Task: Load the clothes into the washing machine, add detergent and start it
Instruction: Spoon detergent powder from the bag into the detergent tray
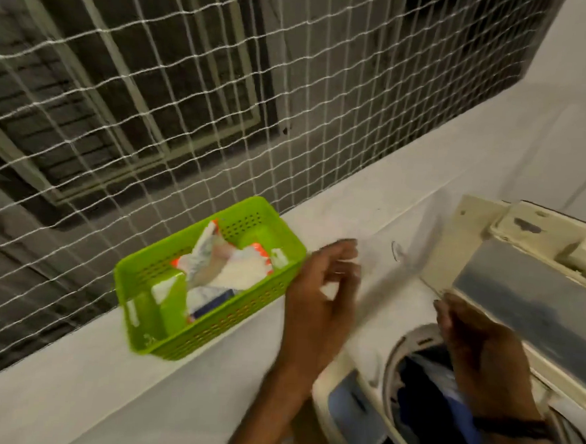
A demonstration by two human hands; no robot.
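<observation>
A green perforated basket (244,318) with several white and orange detergent sachets (234,266) stands on the white ledge. My left hand (317,302) hovers just right of the basket, fingers loosely curled with nothing in them, blurred by motion. The top-loading washing machine (339,399) sits at the lower right with its lid (526,304) raised. Dark and blue clothes (425,391) lie in the drum. My right hand (482,357) is above the drum, its fingertips at the lid's lower left corner; its grip is hidden.
White netting (189,95) covers the opening behind the ledge (80,363). A small clear hook-like piece (396,252) shows on the ledge between my hands. A white wall rises at the right.
</observation>
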